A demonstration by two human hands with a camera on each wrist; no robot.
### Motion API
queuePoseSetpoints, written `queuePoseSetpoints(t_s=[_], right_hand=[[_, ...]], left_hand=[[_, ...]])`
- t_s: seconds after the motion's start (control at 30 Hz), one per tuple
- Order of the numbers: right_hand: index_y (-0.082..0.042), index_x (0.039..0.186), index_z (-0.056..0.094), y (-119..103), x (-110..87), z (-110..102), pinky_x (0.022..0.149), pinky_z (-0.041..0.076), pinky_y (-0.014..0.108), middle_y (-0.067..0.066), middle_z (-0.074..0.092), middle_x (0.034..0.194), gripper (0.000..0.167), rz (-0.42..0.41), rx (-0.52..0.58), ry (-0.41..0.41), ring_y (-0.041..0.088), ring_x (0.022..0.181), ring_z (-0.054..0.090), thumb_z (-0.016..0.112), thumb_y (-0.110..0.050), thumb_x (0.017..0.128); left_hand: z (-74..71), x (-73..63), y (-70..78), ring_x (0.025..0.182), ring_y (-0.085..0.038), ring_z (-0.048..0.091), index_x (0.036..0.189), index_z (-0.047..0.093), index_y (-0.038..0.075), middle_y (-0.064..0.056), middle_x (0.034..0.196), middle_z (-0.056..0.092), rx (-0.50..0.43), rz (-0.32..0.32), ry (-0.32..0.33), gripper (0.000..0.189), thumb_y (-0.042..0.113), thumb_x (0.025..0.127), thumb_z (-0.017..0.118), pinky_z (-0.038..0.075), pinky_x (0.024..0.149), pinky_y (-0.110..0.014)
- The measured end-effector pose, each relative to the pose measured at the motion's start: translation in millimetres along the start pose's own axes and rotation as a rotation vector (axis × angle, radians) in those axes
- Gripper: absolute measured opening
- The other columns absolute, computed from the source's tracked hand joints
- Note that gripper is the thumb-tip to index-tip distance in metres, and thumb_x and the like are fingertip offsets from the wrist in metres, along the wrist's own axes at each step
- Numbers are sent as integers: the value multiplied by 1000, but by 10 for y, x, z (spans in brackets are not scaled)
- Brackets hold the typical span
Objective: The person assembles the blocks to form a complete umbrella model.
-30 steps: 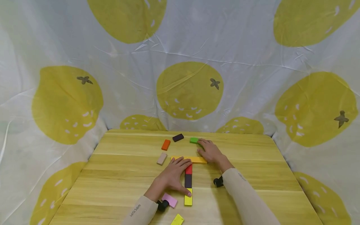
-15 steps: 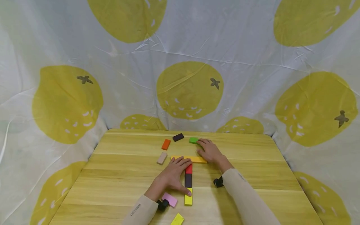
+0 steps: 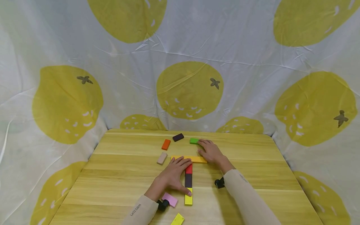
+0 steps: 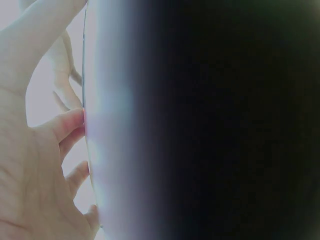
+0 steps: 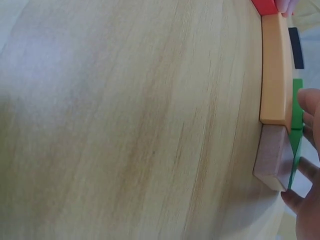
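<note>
Several coloured rectangular blocks lie on the wooden table. Orange-yellow blocks form a crosswise row, with red, dark and yellow blocks in a column below. My left hand spreads over this shape, fingertips on the row and thumb on the yellow block. My right hand touches the green block, hiding its right side. In the right wrist view, a second green block and a pale block lie by its fingers. The left wrist view is mostly black.
A tan block, an orange-red block and a dark block lie towards the far left. Near my left wrist are a pink block and a loose yellow block. A lemon-print curtain hangs behind the table.
The green block and my right hand shift very slightly, first left, then back right and a touch nearer. My left hand and the other blocks stay put.
</note>
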State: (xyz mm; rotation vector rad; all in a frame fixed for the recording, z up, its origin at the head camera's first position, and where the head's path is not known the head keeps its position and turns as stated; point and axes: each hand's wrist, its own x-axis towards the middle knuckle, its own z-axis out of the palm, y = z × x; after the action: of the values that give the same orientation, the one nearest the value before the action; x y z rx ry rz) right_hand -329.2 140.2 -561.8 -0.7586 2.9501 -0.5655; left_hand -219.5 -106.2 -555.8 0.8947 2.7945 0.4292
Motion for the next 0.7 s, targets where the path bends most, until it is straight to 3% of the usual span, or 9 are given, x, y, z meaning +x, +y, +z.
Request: queuePoseSetpoints(t_s=[0.4,0.7], right_hand=[[-5,152,49,21,-20,31,116,35,66,16,42,162,51,-9,44,23,44,148,37,52,-28,107],[-8,155,46,14,-14,16,119,33,65,12,39,165,52,18,52,-8,43,150,35,51,-30,108]], left_hand=[[18,-2,-8,160,-26,17,164,30,28,9,170,27,-5,3,6,131,91,57,73,16,128,-60],[5,-11,7,160,-26,17,163,31,27,8,170,28,-6,-2,3,131,91,57,73,16,128,-60]])
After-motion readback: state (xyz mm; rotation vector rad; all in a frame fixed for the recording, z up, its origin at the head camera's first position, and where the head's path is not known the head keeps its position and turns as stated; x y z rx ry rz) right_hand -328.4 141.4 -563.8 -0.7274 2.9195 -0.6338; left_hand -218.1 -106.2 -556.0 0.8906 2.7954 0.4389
